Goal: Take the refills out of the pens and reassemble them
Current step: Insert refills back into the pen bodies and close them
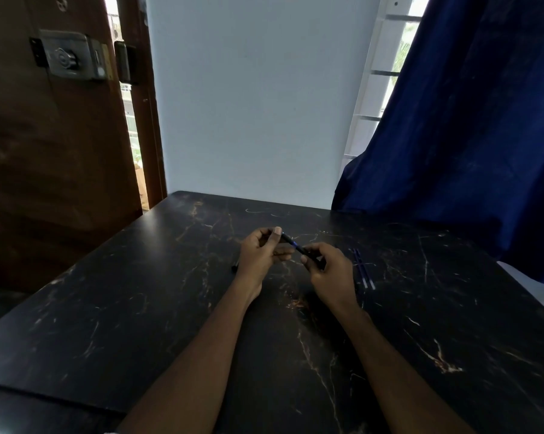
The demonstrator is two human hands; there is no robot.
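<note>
I pinch a dark pen between both hands, left at ten o'clock, right at four, above the counter. Two loose refills lie at three o'clock; a jerky pull could knock them rolling away.

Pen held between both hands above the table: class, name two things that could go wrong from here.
1. The left hand and right hand grip the pen by its ends above the table; if it comes apart suddenly, a small part could drop and be hard to spot on the dark marbled top.
2. The loose refills lie close beside the right hand, so a stray wrist movement might roll them away.
</note>
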